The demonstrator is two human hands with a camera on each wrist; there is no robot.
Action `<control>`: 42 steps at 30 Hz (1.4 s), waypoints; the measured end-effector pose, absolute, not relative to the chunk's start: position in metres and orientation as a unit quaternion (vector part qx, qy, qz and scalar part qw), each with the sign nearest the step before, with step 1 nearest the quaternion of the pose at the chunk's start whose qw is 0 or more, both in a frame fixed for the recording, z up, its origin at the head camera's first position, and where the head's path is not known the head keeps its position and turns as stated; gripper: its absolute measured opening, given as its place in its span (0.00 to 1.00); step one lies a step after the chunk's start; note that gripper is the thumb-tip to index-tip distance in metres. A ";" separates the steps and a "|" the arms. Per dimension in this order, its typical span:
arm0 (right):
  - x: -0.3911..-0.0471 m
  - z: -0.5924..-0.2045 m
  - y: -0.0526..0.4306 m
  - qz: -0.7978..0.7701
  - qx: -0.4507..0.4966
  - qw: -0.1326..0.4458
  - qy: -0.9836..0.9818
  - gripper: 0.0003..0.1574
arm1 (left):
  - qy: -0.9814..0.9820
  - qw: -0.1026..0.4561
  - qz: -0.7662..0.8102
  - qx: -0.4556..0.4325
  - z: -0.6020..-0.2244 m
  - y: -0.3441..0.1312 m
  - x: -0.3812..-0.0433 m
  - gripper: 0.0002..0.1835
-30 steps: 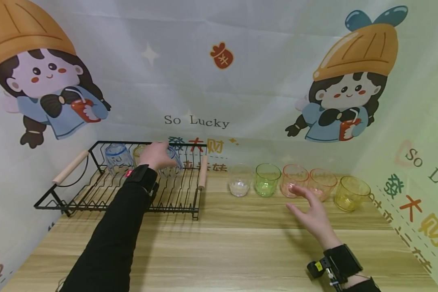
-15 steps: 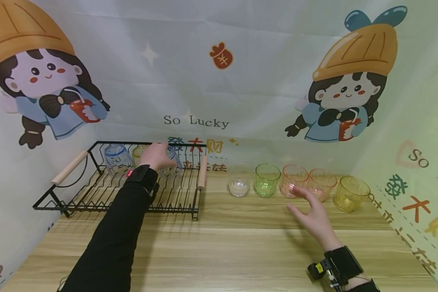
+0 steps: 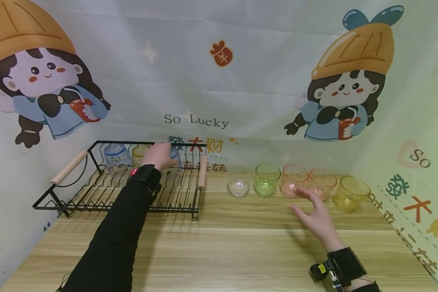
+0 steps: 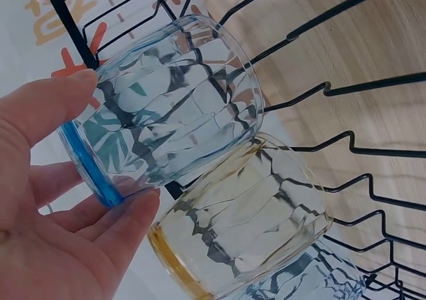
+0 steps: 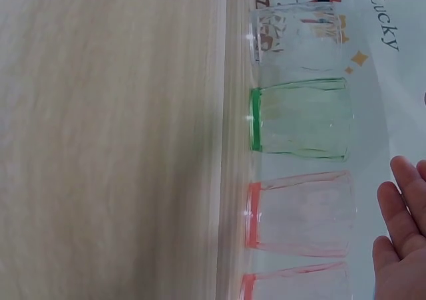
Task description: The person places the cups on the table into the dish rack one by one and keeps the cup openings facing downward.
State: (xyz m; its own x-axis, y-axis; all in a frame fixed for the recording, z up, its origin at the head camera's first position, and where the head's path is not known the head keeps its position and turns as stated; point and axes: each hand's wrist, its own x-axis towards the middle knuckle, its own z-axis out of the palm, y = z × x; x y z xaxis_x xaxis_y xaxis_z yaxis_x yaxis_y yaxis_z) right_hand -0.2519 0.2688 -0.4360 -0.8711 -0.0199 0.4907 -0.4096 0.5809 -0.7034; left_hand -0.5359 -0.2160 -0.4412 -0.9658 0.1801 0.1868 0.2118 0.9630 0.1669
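Observation:
My left hand (image 3: 158, 155) is over the back of the black wire rack. Its thumb and fingers hold the blue base of an upside-down clear glass (image 4: 170, 107), seen closely in the left wrist view. Beside that glass, a yellow-based glass (image 4: 246, 213) and another blue glass (image 3: 117, 157) also stand upside down in the rack (image 3: 171, 211). My right hand (image 3: 318, 219) is held in the air, fingers apart and holding nothing, in front of a pink glass (image 3: 294, 180). In the right wrist view only part of that hand shows.
On the wooden table (image 3: 241, 251), a clear glass (image 3: 239, 184), a green glass (image 3: 267, 180), a second pink glass (image 3: 323, 184) and a yellow glass (image 3: 351, 194) stand upright in a row. A printed cloth (image 3: 263, 81) hangs behind. Wooden handles (image 3: 202, 172) flank the rack.
My left hand has shifted slightly right over the rack. The right hand has drifted a little right and toward me. The row of glasses stays where it was.

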 end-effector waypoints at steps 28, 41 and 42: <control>-0.254 -0.436 0.276 0.441 0.123 0.215 -0.863 0.33 | -0.992 0.045 -0.098 -0.072 -0.334 -0.166 -0.403 0.22; -0.253 -0.439 0.277 0.440 0.118 0.209 -0.866 0.31 | -0.991 0.034 -0.104 -0.076 -0.333 -0.167 -0.403 0.23; -0.253 -0.439 0.277 0.439 0.118 0.209 -0.866 0.31 | -0.991 0.031 -0.104 -0.074 -0.333 -0.167 -0.402 0.23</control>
